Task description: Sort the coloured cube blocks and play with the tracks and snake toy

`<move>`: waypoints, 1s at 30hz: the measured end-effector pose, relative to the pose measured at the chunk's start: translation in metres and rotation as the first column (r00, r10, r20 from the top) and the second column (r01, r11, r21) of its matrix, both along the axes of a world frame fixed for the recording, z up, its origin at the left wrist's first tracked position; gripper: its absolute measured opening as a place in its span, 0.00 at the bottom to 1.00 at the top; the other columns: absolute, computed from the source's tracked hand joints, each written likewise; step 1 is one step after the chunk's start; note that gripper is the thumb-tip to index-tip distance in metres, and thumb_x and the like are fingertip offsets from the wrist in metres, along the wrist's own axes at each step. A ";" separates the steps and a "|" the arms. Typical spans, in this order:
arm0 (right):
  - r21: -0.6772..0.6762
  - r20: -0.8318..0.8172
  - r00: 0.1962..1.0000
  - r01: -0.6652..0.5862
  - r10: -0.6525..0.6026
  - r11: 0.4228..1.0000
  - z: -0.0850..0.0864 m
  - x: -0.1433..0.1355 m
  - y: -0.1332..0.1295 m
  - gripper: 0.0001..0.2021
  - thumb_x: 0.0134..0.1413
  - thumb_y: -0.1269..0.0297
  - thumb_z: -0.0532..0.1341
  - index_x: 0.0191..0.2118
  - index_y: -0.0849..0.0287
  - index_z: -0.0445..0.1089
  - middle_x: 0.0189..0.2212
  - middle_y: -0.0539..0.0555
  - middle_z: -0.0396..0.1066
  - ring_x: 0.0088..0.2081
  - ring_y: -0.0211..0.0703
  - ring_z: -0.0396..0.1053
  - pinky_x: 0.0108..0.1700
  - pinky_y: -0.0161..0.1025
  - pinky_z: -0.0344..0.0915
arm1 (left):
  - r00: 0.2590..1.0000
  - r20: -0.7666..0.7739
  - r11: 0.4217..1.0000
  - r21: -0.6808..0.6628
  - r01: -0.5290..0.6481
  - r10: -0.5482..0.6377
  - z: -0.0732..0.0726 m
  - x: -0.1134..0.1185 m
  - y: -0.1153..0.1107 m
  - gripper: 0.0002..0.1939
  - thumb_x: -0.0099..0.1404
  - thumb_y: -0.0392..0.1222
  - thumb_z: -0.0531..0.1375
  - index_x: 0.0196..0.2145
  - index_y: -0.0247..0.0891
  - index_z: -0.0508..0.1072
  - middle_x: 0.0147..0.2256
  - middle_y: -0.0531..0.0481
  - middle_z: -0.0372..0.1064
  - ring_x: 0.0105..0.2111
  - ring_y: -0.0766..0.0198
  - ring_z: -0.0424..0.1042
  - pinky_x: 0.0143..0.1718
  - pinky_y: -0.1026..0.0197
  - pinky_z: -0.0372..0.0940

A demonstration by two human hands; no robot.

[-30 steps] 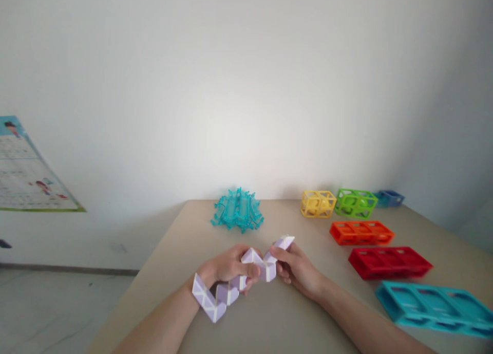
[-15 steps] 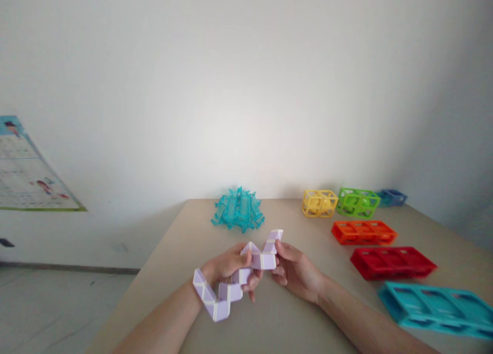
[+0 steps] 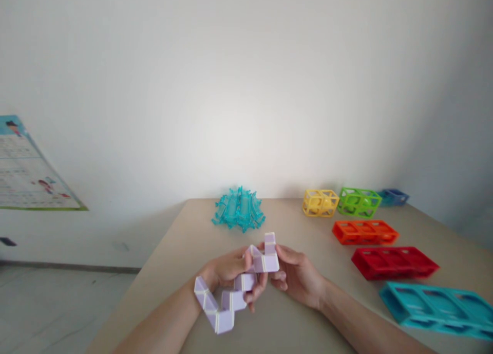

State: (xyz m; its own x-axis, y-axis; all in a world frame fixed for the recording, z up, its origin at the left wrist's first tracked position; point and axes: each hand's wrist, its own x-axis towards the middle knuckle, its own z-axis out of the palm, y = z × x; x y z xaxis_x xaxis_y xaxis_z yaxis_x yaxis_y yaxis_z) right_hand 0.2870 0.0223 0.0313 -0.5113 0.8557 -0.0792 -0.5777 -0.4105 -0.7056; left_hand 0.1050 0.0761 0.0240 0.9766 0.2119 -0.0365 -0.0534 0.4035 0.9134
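A lilac-and-white snake puzzle [image 3: 225,321] hangs in a zigzag of wedge segments above the table. My left hand [image 3: 227,267] is closed around its middle, thumb on top and fingers curled beneath. The puzzle's lower left part dangles below and beside my left wrist. At the puzzle's right end, one section stands straight up. My right hand [image 3: 302,274] is closed at that end, its thumb against the upright section. Some of the right fingers are hidden behind the segments.
A translucent teal plastic piece [image 3: 239,209] sits at the back of the table [image 3: 185,236]. Rightward are yellow [image 3: 320,204] and green frame blocks [image 3: 359,203], a blue block [image 3: 395,197], then orange [image 3: 364,233], red [image 3: 395,263] and turquoise frames [image 3: 439,308]. A poster [image 3: 31,174] hangs left.
The puzzle's right end section has turned from a rightward slant to upright. The dangling left part has dropped slightly and shifted right. Both hands keep their hold.
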 end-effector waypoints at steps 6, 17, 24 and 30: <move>0.465 0.389 0.760 0.326 -0.521 0.823 -0.006 0.004 0.006 0.25 0.54 0.49 0.62 0.55 0.52 0.62 0.36 0.52 0.63 0.30 0.38 0.61 0.26 0.32 0.60 | 0.983 0.002 0.979 -0.096 -0.181 0.182 0.004 -0.003 0.005 0.36 0.54 0.73 0.51 0.31 0.32 0.69 0.20 0.53 0.66 0.13 0.70 0.64 0.19 0.62 0.70; 0.857 0.487 0.512 -0.126 -0.707 0.499 0.007 0.012 0.004 0.10 0.64 0.58 0.54 0.42 0.57 0.68 0.38 0.56 0.71 0.41 0.44 0.68 0.45 0.39 0.62 | 0.990 -0.102 0.981 -0.159 -0.115 0.100 -0.007 -0.003 0.018 0.31 0.62 0.69 0.47 0.35 0.35 0.66 0.30 0.41 0.75 0.20 0.58 0.75 0.23 0.57 0.70; 0.684 0.611 0.548 -0.002 -0.571 0.730 -0.001 0.006 0.005 0.20 0.63 0.47 0.51 0.31 0.59 0.63 0.20 0.46 0.61 0.20 0.33 0.59 0.23 0.31 0.55 | 0.939 -0.082 0.941 -0.015 -0.337 0.335 0.004 0.003 0.006 0.25 0.59 0.60 0.58 0.36 0.31 0.71 0.26 0.46 0.72 0.20 0.61 0.71 0.25 0.57 0.69; 0.581 0.709 0.532 -0.067 -0.463 0.811 0.006 0.007 0.005 0.23 0.62 0.44 0.49 0.29 0.60 0.65 0.18 0.45 0.59 0.16 0.31 0.56 0.18 0.30 0.51 | 0.946 -0.232 0.970 -0.028 -0.241 0.229 0.002 0.003 0.010 0.33 0.61 0.68 0.47 0.28 0.32 0.71 0.18 0.51 0.65 0.11 0.67 0.63 0.17 0.61 0.65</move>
State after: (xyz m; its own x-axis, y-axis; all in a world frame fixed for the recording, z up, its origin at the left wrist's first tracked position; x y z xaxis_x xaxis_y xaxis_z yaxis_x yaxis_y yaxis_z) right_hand 0.2944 0.0278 0.0372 -0.2626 0.9594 0.1030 0.3161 0.1864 -0.9303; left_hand 0.1080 0.0863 0.0263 0.8644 0.4257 -0.2676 0.0517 0.4542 0.8894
